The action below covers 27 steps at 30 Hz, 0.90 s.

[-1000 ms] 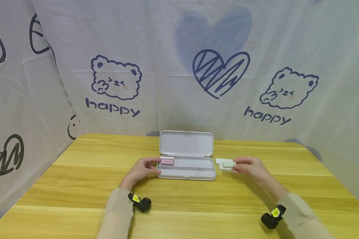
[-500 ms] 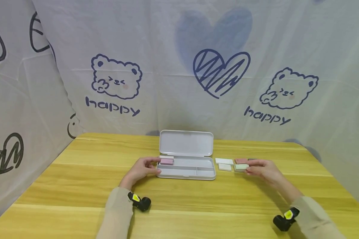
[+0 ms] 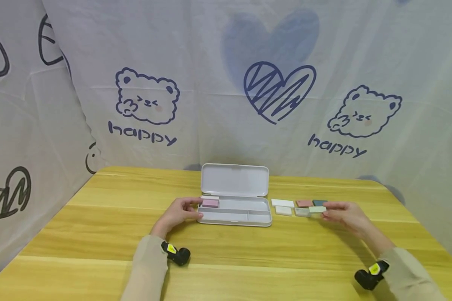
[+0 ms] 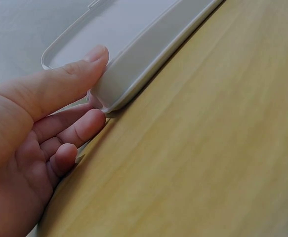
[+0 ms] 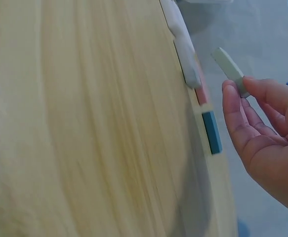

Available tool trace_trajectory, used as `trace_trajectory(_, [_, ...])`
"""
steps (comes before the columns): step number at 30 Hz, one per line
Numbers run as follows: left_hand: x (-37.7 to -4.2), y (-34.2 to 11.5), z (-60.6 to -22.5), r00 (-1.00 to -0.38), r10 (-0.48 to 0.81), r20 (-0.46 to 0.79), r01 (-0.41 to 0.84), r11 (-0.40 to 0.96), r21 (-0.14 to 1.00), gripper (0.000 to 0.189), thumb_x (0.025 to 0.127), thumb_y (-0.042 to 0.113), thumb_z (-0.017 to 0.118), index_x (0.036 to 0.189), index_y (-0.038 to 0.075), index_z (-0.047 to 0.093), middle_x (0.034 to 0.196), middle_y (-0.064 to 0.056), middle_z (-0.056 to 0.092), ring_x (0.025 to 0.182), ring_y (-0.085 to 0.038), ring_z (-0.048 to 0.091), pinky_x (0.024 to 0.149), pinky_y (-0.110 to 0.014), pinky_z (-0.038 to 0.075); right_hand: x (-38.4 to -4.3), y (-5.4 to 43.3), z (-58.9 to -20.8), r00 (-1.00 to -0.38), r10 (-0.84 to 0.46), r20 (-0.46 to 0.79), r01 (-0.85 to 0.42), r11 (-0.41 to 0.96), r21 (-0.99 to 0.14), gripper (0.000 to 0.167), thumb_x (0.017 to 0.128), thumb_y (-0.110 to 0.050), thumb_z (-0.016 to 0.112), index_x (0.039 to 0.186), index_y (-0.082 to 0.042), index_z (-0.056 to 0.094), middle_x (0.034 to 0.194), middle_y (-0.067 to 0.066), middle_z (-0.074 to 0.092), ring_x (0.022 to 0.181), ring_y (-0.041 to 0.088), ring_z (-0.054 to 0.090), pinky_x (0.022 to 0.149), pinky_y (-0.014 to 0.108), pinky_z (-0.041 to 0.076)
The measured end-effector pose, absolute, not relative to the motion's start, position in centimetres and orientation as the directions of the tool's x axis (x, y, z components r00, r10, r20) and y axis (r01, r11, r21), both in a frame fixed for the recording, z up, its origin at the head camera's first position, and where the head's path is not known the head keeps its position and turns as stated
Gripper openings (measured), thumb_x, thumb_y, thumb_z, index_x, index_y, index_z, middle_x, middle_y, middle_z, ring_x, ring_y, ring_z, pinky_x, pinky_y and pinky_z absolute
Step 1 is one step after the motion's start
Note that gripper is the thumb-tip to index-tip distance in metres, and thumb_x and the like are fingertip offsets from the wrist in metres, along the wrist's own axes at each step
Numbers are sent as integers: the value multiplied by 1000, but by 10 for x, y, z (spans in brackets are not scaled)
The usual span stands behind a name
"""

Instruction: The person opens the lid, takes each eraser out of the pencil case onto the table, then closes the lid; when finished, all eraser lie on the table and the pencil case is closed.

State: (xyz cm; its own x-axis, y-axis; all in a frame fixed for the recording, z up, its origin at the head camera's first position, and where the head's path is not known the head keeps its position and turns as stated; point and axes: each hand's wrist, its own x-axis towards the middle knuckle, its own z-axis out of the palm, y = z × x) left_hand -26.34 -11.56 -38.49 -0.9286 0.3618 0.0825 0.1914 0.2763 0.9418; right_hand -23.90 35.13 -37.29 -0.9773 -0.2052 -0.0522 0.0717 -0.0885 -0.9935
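Note:
A white pencil case (image 3: 222,217) lies with its lid up on the table. My left hand (image 3: 176,214) holds its left end, thumb at the near corner and fingers farther back; the left wrist view shows the thumb (image 4: 77,76) against the case wall (image 4: 139,59). Inside, a pink eraser (image 3: 210,203) sits in front of a white one in the back compartment's left end. With thumb and fingertips my right hand (image 3: 348,216) pinches a pale green block (image 5: 230,66), apparently an eraser, raised over the right end of a row of small blocks.
Right of the case lie two white blocks (image 3: 282,203), a reddish block (image 3: 304,203), a greyish one (image 3: 302,212) and a teal one (image 3: 319,202). Behind the wooden table (image 3: 226,259) hangs a printed cloth (image 3: 211,104).
My right hand has moved right, carrying the pale green block from over the white blocks past the greyish one. The reddish and teal blocks came into view. My left hand stays put.

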Motion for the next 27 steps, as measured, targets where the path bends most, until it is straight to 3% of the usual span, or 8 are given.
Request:
trace_trajectory(7, [-265,-117,-387,-926,367,90,198,270,942,45,76,-2,66,116,-15,49,82,-12,54,68,-16,43,54,-21,35,-244,363,-377,-982,-179,-61,81,-105,-991,27,82,15,50,86,-6,67,81,9,64,73,18,64,69,28,50])
trace_trajectory(17, [-264,-118,-386,-927,366,80,189,272,944,46,76,-2,66,117,-14,49,91,-23,54,69,-17,43,55,-21,34,-252,367,-383,-977,-168,-131,135,-12,-991,22,82,14,51,89,-2,65,76,10,65,69,18,64,66,29,50])
trace_trajectory(22, [-262,-117,-384,-928,363,78,186,273,944,46,76,-2,66,117,-14,49,89,-22,54,69,-16,43,54,-20,34,-255,368,-385,-981,-130,-145,135,81,-987,16,82,12,53,96,10,60,75,9,64,67,16,63,64,28,50])
trace_trajectory(27, [-268,-117,-390,-930,360,77,183,272,945,46,76,-2,66,117,-13,49,94,-23,55,70,-17,43,55,-21,35,-257,367,-387,-989,-62,-134,117,222,-968,30,82,9,55,106,26,46,76,8,64,66,14,63,62,27,50])
